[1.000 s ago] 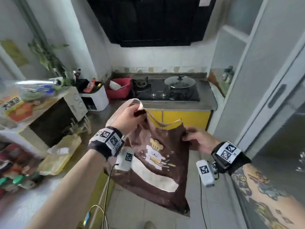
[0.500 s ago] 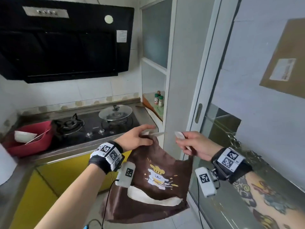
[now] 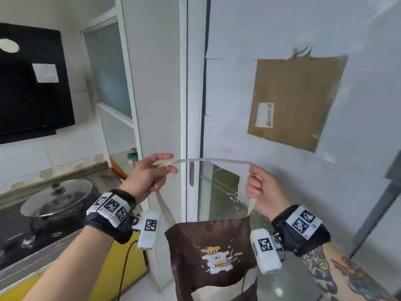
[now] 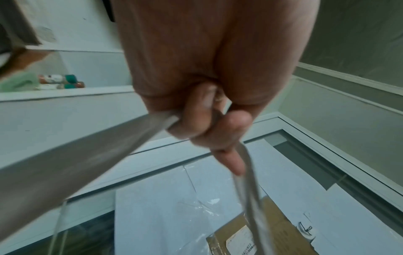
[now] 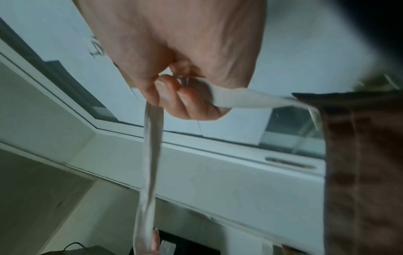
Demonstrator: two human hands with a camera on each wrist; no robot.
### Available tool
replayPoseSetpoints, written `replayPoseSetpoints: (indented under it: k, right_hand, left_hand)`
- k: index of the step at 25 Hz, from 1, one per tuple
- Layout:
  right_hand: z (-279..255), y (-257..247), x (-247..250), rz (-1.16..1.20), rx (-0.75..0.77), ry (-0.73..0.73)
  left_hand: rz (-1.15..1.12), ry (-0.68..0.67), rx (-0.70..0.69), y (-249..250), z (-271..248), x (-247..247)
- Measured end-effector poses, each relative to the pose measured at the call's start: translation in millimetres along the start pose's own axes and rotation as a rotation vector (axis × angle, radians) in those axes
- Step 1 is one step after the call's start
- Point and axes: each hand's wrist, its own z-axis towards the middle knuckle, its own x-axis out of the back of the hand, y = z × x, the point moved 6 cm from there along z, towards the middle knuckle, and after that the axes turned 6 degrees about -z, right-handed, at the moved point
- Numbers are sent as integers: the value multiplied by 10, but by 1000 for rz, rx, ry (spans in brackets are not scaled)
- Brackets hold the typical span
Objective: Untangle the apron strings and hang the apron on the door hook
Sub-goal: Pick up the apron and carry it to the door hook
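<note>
1. Holding the apron's neck strap [image 3: 208, 160] taut between both hands, in front of the door [image 3: 282, 127]; the head view alone shows both hands at once.
2. Left hand [image 3: 149, 177]: fingers curled round the strap, index finger extended along it. The left wrist view shows the strap [image 4: 65, 163] entering the fist from one side and leaving past the fingertips [image 4: 229, 155] toward the door.
3. Right hand [image 3: 259, 189]: closed on the strap's other end. The right wrist view shows the fingers [image 5: 185, 101] pinching the band against the palm, one length [image 5: 150, 163] running off toward the other hand, the other [image 5: 250, 100] dropping to the brown cloth.
4. Brown apron [image 3: 208, 253] hangs below the strap, between the two wrists, its cartoon print facing the person; only the head view shows the print. The right wrist view shows just its top edge [image 5: 359, 155].
5. Door hook [image 3: 302, 49] sits high on the door, above a cardboard sheet [image 3: 293, 101] and well above the strap. The left wrist view shows the hook [image 4: 305, 228] beside the cardboard's corner.
6. Left of the door: a lidded pot [image 3: 56, 198] on the hob.
</note>
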Motion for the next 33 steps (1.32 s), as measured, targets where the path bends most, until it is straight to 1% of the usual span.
replayPoseSetpoints:
  k: [3, 5, 8, 11, 14, 17, 20, 23, 25, 28, 30, 33]
  right_hand:
    - [89, -569, 380, -38, 126, -2]
    - [96, -936, 486, -61, 193, 10]
    - [55, -1549, 481, -86, 353, 76]
    - [18, -2175, 351, -152, 528, 140]
    - [120, -2705, 209, -193, 630, 235]
    - [297, -3057, 151, -233, 697, 313]
    - [406, -3140, 215, -341, 677, 401]
    - [432, -2991, 265, -480, 624, 450]
    - [398, -2851, 282, -580, 609, 496]
    - [323, -2732, 305, -667, 624, 577]
    - [297, -2643, 318, -718, 604, 589]
    - [307, -2490, 313, -768, 560, 565]
  left_hand:
    - [79, -187, 50, 94, 451, -523]
    - [28, -237, -1, 264, 696, -861]
    - [-50, -185, -173, 676, 1086, -1333]
    - [-120, -223, -319, 1113, 1463, -1818]
    - [-163, -253, -435, 1536, 1709, -2182]
    - [-95, -231, -508, 1796, 1957, -2419]
    - [57, -254, -521, 1796, 2103, -2571]
    - [169, -305, -507, 1600, 2179, -2621]
    - [173, -321, -489, 1464, 2203, -2616]
    - [123, -280, -465, 1326, 2219, -2566]
    - [140, -292, -452, 1236, 2203, -2549]
    - [157, -350, -425, 1105, 2143, -2575]
